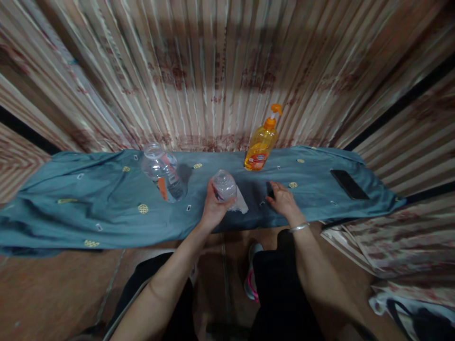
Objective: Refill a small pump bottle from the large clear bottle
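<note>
My left hand (214, 207) is wrapped round a small clear plastic bottle (224, 183), which has an open neck and stands close to the middle of the cloth-covered table. A white piece of paper or tissue (241, 202) with a ragged edge lies beside and partly behind this bottle. To the right, my right hand (283, 201) is low over the cloth, fingers curled and thumb toward them. Something small and dark shows between thumb and fingers, too unclear to name. Behind that hand stands a pump bottle (261, 146) of orange liquid, upright.
A larger clear plastic bottle (163, 173) with an orange label stands on the left of the teal cloth (106, 199). A black phone (349, 184) lies at the right. Striped curtains (213, 71) hang behind the table, and a bag (415, 312) sits at lower right.
</note>
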`<state>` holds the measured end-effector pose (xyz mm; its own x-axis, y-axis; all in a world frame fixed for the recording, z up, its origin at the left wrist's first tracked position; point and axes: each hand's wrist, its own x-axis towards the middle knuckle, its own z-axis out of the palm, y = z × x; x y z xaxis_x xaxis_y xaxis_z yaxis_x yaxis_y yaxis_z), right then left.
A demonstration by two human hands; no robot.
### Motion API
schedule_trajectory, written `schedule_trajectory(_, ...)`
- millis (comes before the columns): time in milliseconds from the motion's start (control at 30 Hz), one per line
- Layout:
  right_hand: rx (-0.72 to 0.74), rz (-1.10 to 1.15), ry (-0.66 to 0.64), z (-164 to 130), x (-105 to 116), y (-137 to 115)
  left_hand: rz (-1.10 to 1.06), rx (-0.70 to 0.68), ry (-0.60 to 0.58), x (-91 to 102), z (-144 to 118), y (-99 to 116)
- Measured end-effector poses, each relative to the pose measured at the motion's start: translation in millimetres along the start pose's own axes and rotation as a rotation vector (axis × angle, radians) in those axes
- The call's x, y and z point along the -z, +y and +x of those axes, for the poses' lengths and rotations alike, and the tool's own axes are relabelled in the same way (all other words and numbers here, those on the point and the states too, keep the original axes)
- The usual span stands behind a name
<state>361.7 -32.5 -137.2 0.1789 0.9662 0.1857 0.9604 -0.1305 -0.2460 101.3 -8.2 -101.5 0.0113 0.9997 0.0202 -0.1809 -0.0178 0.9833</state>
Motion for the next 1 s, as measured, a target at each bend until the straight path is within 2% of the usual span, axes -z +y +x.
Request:
schedule_trajectory(133,-0.021,-0.011,-0.021,3.9,-2.2,-2.9,-0.029,-0.005,0.017,0.2,-0.4,3.1)
schedule_trajectory(367,-0.075,0.029,0.048,5.1,5.4,-4.7,0.016,-0.082,-0.036,3.2,0.7,10.9)
schedule_trajectory(433,-0.074,0.123,0.100,6.8,13.9,-12.8,0.030,-0.085,-0.058,2.4,0.9,12.0)
schedule_trajectory(500,-0.045,0.320,0.160,10.9,25.8,-27.2,0.012,-0.086,-0.065,0.3,0.6,13.6)
schedule_trajectory(600,0.080,0.582,0.175,20.2,50.1,-58.5,-0.030,-0.094,-0.058,-3.9,-0.4,16.7)
schedule_trajectory(767,0.355,0.670,0.107,28.2,105.9,-114.8,-0.050,-0.100,-0.063,-8.2,-1.0,18.9)
schedule_trajectory(900,0.641,0.450,-0.030,25.8,148.0,-149.3,-0.030,-0.101,-0.083,-8.5,0.1,16.0)
schedule_trajectory(1000,0.793,0.230,-0.118,27.6,164.8,-165.5,0.004,-0.103,-0.081,-8.9,0.7,13.8)
